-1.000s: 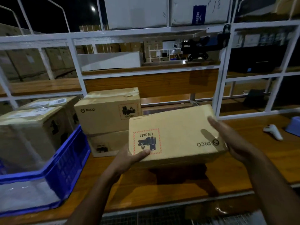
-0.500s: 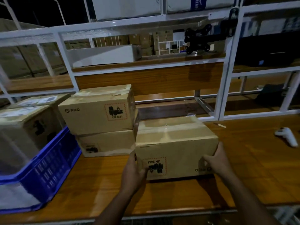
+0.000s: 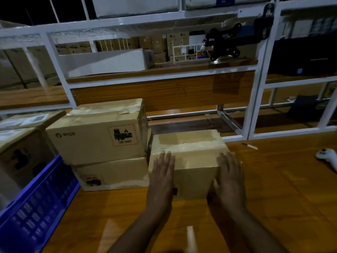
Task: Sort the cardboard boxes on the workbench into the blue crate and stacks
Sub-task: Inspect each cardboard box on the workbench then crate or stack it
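White handheld controller (image 3: 328, 158) lying at right of wooden top; black articulated metal mount (image 3: 225, 45) hanging off white steel rack (image 3: 259, 75); long white carton (image 3: 104, 62) sitting on shelf.

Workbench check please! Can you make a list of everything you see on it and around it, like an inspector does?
Surface: wooden workbench, bare in front.
Job's things: single box on the bench, beside a two-box stack; blue crate at left holds more boxes.
Clutter: white controller at right; small pale scrap near the frame.
Grippers: left hand and right hand rest flat on the single box, fingers straight.
Cables: nothing seen.
Surroundings: white metal frame, wooden shelf with a white box, black bracket.
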A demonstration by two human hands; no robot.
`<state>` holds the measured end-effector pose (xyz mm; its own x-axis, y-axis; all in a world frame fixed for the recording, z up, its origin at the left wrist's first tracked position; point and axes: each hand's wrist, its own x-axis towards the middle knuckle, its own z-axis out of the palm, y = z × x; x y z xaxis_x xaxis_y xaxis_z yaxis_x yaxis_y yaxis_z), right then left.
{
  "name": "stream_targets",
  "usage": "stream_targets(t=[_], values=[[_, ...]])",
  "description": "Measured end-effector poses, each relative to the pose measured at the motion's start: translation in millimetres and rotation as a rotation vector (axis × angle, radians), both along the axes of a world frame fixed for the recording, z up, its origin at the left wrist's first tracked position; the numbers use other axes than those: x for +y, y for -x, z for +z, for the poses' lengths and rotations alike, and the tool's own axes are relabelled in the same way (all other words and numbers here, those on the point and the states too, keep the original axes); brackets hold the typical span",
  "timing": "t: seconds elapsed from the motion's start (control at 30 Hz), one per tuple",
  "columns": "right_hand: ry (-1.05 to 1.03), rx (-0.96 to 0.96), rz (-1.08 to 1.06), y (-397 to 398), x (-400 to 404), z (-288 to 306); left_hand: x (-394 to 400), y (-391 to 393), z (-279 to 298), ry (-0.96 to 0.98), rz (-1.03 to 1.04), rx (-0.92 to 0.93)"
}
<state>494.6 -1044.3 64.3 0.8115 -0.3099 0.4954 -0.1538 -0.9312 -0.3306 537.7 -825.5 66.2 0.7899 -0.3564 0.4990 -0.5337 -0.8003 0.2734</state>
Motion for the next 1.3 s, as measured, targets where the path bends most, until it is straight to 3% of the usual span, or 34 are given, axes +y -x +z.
stream_targets(t=[0.13, 0.23, 0.83, 1.1, 1.3], values=[[0.167, 0.134, 0.047, -24.2, 18.9, -3.6, -18.2, -26.1, -12.5, -0.307, -0.186, -0.120], [0.218, 0.160, 0.043, -40.3, 27.8, -10.9, -18.7, -44.6, -14.8, -0.395, -0.195, -0.128], [0.294, 0.161, 0.044, -90.6, 16.1, -14.5, -26.4, -101.3, -12.5, -0.401, -0.243, -0.065], [0.183, 0.235, 0.109, -75.4, 19.4, 8.7, -26.1, -87.8, 4.0, -0.421, -0.248, 0.018], [0.058, 0.172, 0.226, -36.7, 47.8, 6.5, -16.1, -35.8, -14.1, -0.290, -0.134, 0.071]])
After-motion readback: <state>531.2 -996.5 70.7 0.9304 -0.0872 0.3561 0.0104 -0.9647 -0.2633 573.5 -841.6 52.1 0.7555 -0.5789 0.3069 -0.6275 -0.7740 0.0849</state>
